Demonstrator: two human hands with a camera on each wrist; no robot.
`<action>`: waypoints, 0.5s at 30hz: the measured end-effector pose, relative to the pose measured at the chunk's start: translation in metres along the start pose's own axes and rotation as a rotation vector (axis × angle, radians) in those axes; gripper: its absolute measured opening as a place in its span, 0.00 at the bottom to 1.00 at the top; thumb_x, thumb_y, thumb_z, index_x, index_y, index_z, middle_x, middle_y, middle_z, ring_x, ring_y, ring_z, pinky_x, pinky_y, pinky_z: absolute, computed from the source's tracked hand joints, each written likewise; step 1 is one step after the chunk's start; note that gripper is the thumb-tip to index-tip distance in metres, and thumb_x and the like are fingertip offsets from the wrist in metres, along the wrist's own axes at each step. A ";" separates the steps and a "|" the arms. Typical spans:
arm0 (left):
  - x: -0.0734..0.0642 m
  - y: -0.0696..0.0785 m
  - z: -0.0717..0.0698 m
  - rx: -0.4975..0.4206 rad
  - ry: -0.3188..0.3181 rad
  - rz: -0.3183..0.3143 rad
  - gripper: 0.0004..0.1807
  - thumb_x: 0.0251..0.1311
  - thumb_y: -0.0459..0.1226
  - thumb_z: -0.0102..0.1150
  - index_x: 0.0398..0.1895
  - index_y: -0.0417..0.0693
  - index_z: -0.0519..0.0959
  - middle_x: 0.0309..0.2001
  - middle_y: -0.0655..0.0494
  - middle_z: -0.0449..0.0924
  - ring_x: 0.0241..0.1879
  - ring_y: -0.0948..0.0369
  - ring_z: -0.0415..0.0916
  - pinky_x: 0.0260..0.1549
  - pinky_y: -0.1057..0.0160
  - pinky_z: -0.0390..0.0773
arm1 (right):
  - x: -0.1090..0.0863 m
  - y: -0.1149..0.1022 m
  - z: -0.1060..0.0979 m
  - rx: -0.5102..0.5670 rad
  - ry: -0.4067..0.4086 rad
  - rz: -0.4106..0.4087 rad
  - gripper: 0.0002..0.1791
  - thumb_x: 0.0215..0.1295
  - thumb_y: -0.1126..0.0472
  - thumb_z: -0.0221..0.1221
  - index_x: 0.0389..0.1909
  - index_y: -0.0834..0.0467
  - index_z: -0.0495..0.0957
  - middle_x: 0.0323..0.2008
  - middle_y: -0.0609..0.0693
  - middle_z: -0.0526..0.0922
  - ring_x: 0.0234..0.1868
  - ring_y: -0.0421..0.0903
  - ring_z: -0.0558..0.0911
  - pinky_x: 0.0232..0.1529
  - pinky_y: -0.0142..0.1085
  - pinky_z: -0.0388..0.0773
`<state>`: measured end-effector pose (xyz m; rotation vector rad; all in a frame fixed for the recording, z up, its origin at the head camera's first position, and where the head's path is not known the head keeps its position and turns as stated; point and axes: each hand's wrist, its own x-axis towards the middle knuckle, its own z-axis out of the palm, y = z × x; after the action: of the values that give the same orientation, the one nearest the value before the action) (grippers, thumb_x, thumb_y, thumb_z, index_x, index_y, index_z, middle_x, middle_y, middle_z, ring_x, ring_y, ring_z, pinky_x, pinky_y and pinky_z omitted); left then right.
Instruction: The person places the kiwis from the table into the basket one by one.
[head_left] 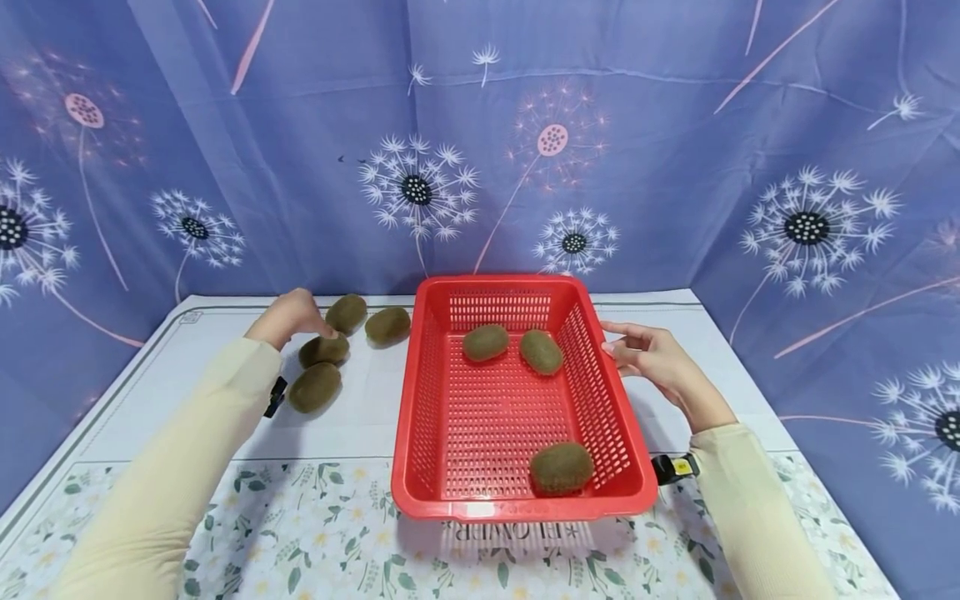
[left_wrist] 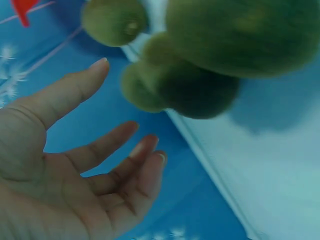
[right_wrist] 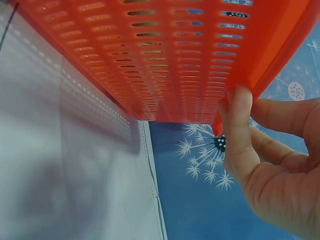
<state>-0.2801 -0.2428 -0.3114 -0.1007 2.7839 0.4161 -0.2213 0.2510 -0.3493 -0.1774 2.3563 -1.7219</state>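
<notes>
Several brown kiwis [head_left: 315,387] lie in a loose group on the table's left side. My left hand [head_left: 294,315] is over this group, its fingertips right at one kiwi [head_left: 324,351]. In the left wrist view the left hand [left_wrist: 85,170] has its thumb apart from loosely bent fingers, with nothing between them. A red plastic basket [head_left: 517,509] stands mid-table with three kiwis inside: two toward the back [head_left: 485,342] [head_left: 542,352] and one at the front right [head_left: 561,467]. My right hand [head_left: 654,358] pinches the basket's right rim, as the right wrist view [right_wrist: 280,165] also shows.
A white cloth [head_left: 360,425] with a floral front part [head_left: 315,533] covers the table. Blue dandelion-print curtains [head_left: 480,167] hang behind it and on both sides, close to the table's back edge. One kiwi [head_left: 387,326] lies near the basket's left wall.
</notes>
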 end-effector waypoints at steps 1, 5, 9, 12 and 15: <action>0.001 -0.004 0.002 -0.002 -0.014 -0.008 0.30 0.50 0.44 0.67 0.40 0.21 0.73 0.50 0.25 0.71 0.42 0.37 0.76 0.32 0.51 0.81 | 0.000 0.000 0.000 0.001 -0.001 -0.002 0.30 0.69 0.64 0.56 0.69 0.67 0.60 0.38 0.53 0.80 0.33 0.40 0.84 0.40 0.35 0.82; 0.005 -0.016 0.009 -0.024 -0.087 -0.023 0.28 0.52 0.43 0.65 0.39 0.22 0.72 0.50 0.26 0.71 0.46 0.37 0.74 0.33 0.52 0.81 | 0.001 0.001 -0.001 0.009 -0.013 -0.012 0.31 0.69 0.63 0.56 0.69 0.66 0.60 0.37 0.52 0.80 0.33 0.40 0.84 0.41 0.35 0.81; 0.009 -0.022 0.013 -0.052 -0.146 -0.027 0.26 0.53 0.44 0.65 0.38 0.25 0.73 0.50 0.27 0.71 0.46 0.36 0.73 0.35 0.50 0.80 | 0.001 0.001 -0.001 0.003 -0.013 -0.007 0.31 0.69 0.63 0.56 0.69 0.66 0.60 0.37 0.52 0.80 0.33 0.40 0.84 0.40 0.35 0.81; 0.017 -0.026 0.018 -0.070 -0.182 -0.040 0.29 0.51 0.46 0.68 0.40 0.26 0.74 0.50 0.30 0.72 0.45 0.38 0.73 0.36 0.51 0.80 | 0.001 0.002 -0.001 -0.001 -0.009 -0.003 0.31 0.69 0.63 0.56 0.69 0.66 0.60 0.37 0.52 0.80 0.33 0.40 0.83 0.40 0.35 0.81; 0.029 -0.034 0.024 -0.079 -0.211 -0.047 0.33 0.45 0.50 0.72 0.41 0.28 0.75 0.47 0.36 0.74 0.41 0.42 0.74 0.36 0.53 0.78 | 0.000 0.002 -0.001 -0.001 -0.006 -0.001 0.30 0.69 0.63 0.56 0.69 0.66 0.61 0.37 0.52 0.79 0.33 0.39 0.83 0.40 0.35 0.81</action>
<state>-0.2958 -0.2685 -0.3518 -0.1317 2.5534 0.4946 -0.2217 0.2526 -0.3508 -0.1845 2.3531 -1.7186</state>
